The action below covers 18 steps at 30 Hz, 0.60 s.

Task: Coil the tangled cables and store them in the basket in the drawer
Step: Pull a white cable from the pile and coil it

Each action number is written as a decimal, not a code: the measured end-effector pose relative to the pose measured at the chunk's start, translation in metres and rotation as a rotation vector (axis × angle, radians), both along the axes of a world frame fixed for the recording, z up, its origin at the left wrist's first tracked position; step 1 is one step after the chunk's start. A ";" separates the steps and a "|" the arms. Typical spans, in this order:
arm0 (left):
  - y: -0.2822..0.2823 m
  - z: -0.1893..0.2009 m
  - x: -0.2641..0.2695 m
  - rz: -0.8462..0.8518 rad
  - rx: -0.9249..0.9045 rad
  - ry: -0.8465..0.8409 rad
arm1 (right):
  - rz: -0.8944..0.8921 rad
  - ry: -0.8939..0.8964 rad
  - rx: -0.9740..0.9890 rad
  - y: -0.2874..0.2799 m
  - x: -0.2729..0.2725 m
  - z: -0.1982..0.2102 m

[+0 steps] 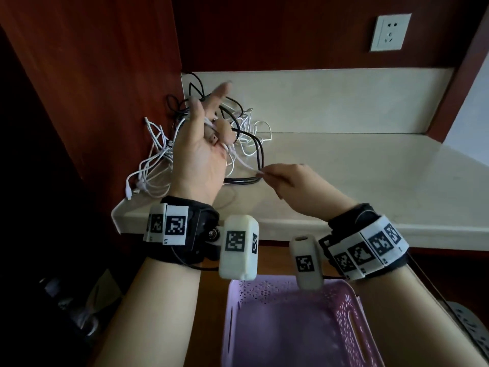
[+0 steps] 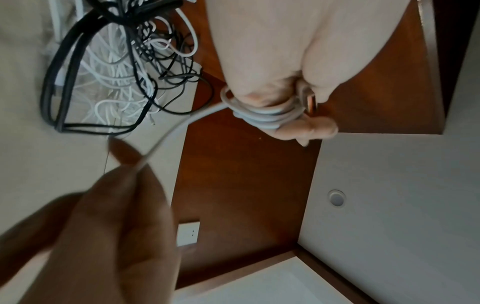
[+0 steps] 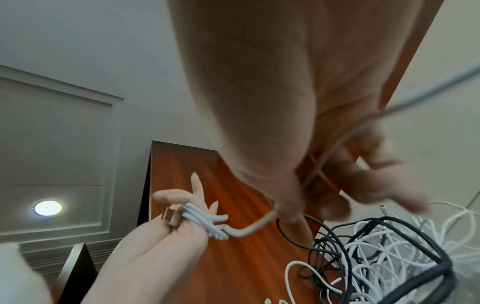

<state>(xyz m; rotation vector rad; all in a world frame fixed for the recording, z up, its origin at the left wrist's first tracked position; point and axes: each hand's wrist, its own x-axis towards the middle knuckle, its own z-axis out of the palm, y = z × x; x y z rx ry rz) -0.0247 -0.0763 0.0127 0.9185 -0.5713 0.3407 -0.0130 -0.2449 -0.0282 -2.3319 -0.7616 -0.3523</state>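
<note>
My left hand is raised palm up over the cable pile, index finger and thumb straight. A white cable is wound in several loops round its curled fingers, which also hold a metal plug. From that coil the cable runs taut to my right hand, which pinches it between thumb and fingertips just above the counter. A tangle of black and white cables lies in the counter's back left corner, partly hidden behind my left hand. The pink perforated basket sits empty in the open drawer below.
The pale counter stretches to the right of the tangle. A dark red wooden panel closes the left side and the back wall carries a white socket. A loose plug end hangs over the counter's left edge.
</note>
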 end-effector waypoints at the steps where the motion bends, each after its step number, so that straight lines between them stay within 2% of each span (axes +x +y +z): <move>1: 0.001 0.000 0.000 0.044 -0.001 -0.008 | 0.007 0.052 -0.025 -0.002 -0.001 0.001; 5: 0.005 -0.005 0.010 0.238 0.081 0.064 | 0.026 0.213 0.004 -0.005 -0.004 0.006; 8: 0.012 -0.014 0.021 0.498 0.228 0.151 | 0.003 0.180 0.039 -0.009 -0.009 0.014; 10: 0.017 -0.020 0.028 0.587 0.385 0.145 | 0.011 0.130 0.055 -0.012 -0.012 0.020; 13: 0.013 -0.022 0.030 0.557 0.642 0.074 | 0.018 -0.002 0.076 -0.017 -0.017 0.027; 15: 0.003 -0.019 0.023 0.494 0.779 0.072 | -0.012 -0.166 0.097 -0.019 -0.017 0.031; 18: -0.009 -0.018 0.012 0.288 0.905 0.128 | -0.128 -0.423 0.142 -0.023 -0.014 0.033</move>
